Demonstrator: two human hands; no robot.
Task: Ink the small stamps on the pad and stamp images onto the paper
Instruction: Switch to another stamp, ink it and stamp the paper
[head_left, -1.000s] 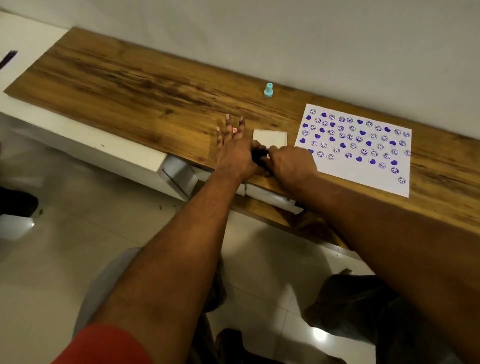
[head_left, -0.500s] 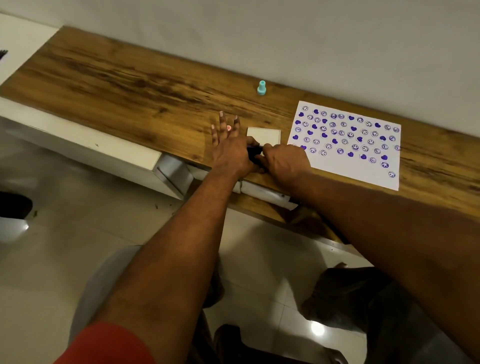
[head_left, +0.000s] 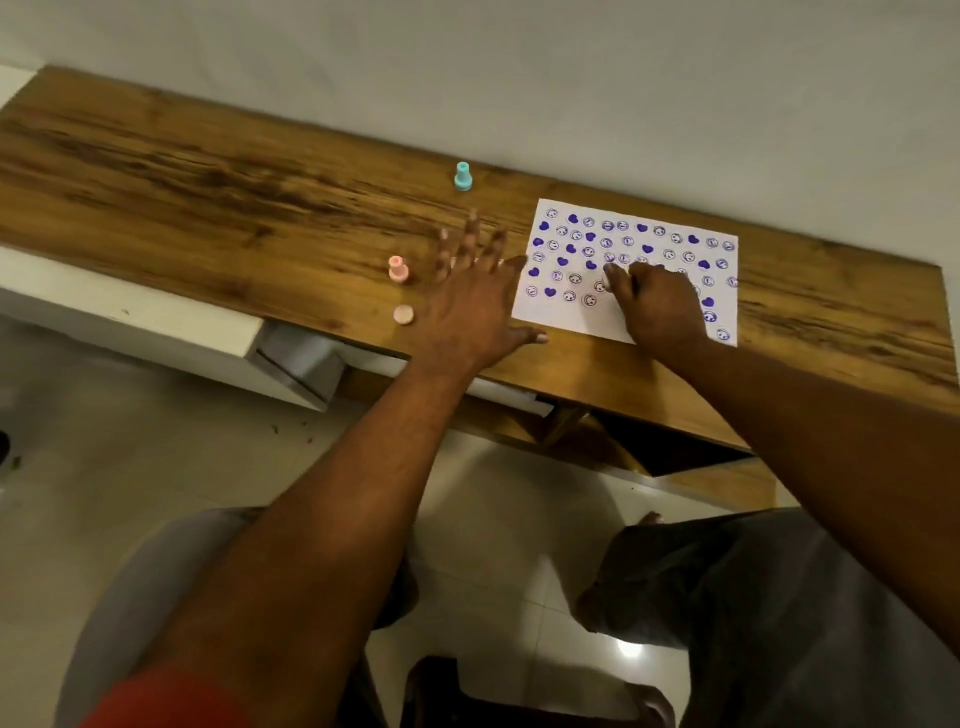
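A: Both hands were bunched together over the pad half a second back. Now the right hand (head_left: 657, 304) has crossed onto the paper (head_left: 566, 325), fingers curled tight and pressed down; a pale bit shows at the fingertips, probably the stamp, mostly hidden.

B: And the left hand (head_left: 470, 306)?

A: Spread wide and flat, holding nothing, covering where the pad lay. The pad itself can't be seen under it.

B: Meaning for the task?

A: Likely inking is done and a print is going down in the sheet's nearer rows, where bare space remains.

B: Other stamps?

A: A pink stamp (head_left: 398, 269) upright just left of the left hand's fingers, a pink cap (head_left: 403, 314) nearer the person, a teal stamp (head_left: 462, 176) beyond the fingertips toward the wall.

B: Surface, room?

A: Long wooden desk (head_left: 208, 208) against a plain wall; glossy tiled floor (head_left: 130, 457) below.
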